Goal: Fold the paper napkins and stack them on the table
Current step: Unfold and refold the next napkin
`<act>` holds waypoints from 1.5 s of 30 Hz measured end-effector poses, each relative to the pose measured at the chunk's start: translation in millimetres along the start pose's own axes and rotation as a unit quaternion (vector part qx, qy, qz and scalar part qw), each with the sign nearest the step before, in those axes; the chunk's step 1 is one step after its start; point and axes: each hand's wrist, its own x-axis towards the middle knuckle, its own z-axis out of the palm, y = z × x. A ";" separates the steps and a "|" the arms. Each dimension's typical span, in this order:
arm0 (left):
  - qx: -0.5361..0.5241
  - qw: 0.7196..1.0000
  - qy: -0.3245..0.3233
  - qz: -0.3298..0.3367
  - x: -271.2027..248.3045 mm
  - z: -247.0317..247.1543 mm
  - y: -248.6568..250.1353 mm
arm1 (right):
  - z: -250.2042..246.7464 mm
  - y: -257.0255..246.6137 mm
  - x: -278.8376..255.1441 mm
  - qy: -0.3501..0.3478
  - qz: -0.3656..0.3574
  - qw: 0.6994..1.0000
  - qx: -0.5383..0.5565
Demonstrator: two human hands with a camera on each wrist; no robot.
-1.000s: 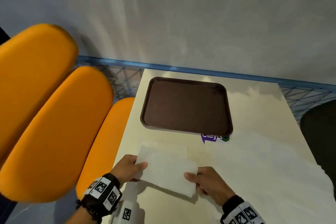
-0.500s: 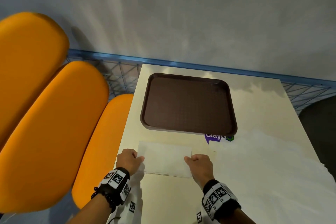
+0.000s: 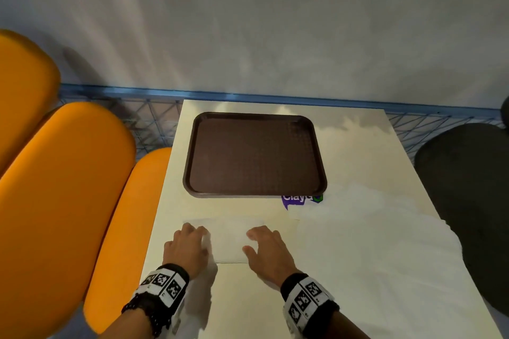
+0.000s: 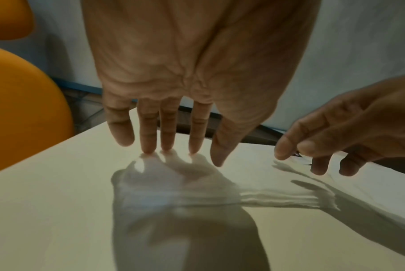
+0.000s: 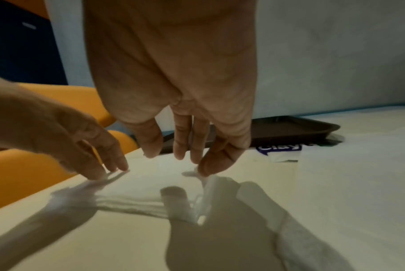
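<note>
A folded white napkin stack (image 3: 228, 239) lies on the cream table (image 3: 248, 300) just in front of the tray. My left hand (image 3: 198, 232) rests on the stack's left end with straight fingers; in the left wrist view its fingertips (image 4: 148, 150) touch the paper. My right hand (image 3: 253, 239) sits at the stack's right end with fingers spread and relaxed. In the right wrist view its thumb (image 5: 220, 161) is at a slightly raised paper edge (image 5: 205, 185). Layered edges of the stack (image 4: 278, 200) face me.
An empty brown tray (image 3: 254, 155) sits at the back of the table, with a purple sticker (image 3: 301, 199) at its front right corner. Flat white paper sheets (image 3: 371, 245) cover the table's right side. Orange seats (image 3: 68, 187) stand at the left, a black chair (image 3: 468, 187) at the right.
A second ago both hands pinched a folded napkin above the table. They laid it down on the spot in front of the tray, and the fingers have now straightened over it.
</note>
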 end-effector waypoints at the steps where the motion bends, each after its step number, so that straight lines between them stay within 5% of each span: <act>1: -0.002 1.000 0.006 0.002 -1.4 -2.9 4.3 | -6.4 1.7 -4.5 0.010 -0.005 1.000 0.020; 5: -0.010 0.996 0.016 0.083 -6.2 -11.7 48.7 | -39.2 36.3 -32.8 0.039 0.034 0.996 0.076; 12: -0.022 0.943 -0.161 0.290 -34.0 34.6 180.3 | -98.8 162.9 -116.1 0.104 0.235 0.965 0.052; 18: 0.110 0.902 -0.295 0.296 -68.8 83.6 255.4 | -104.2 238.5 -168.4 0.035 0.343 0.938 0.030; 26: 0.174 0.902 -0.292 0.266 -77.5 105.8 267.6 | -88.6 256.0 -172.1 0.078 0.290 0.924 0.237; 30: 0.099 0.928 -0.265 0.243 -79.9 104.5 266.9 | -96.9 259.4 -171.5 0.109 0.244 0.938 0.219; 35: -0.060 0.960 -0.151 0.227 -72.4 94.6 283.2 | -113.6 253.4 -176.3 0.105 0.148 0.947 0.267; 40: -0.101 0.944 -0.224 0.221 -64.4 80.4 302.7 | -135.9 246.5 -190.7 0.056 0.094 0.900 0.423; 45: -0.192 0.883 -0.339 0.261 -48.9 55.9 302.8 | -163.8 246.6 -206.5 0.036 0.080 0.781 0.618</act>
